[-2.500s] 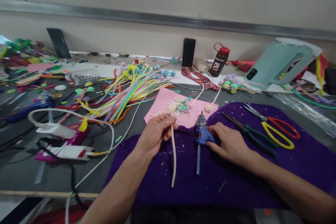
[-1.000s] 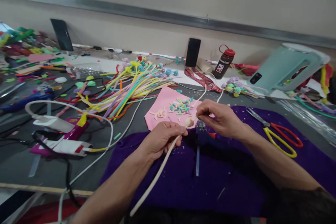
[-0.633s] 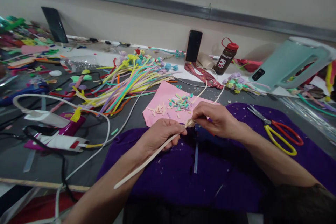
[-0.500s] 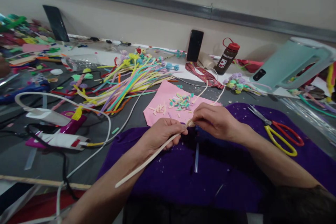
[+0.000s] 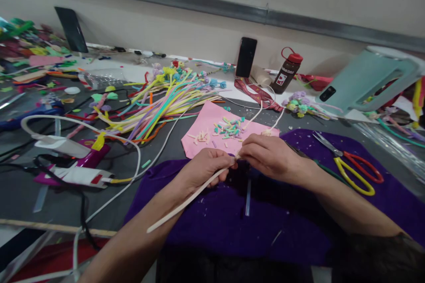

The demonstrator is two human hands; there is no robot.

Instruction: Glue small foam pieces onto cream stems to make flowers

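A long cream pipe cleaner runs down and to the left from my left hand, whose thumb and fingers pinch it near its upper end. My right hand has its fingertips closed on that same end, touching the left fingertips. The bit between the fingers is mostly hidden. Behind the hands lies a pink sheet with short cut pipe cleaner pieces in several colours. Beneath both hands is a purple cloth. On it lies a clear stick.
Scissors with red and yellow handles lie right. Bundled coloured pipe cleaners spread behind left. Cables and a magenta power strip sit left. A phone, a bottle and a pale green kettle-like thing stand at the back.
My right hand has shifted slightly down, its fingertips nearer my left ones. A dark green strand shows beside my right wrist. My left hand keeps its pinch.
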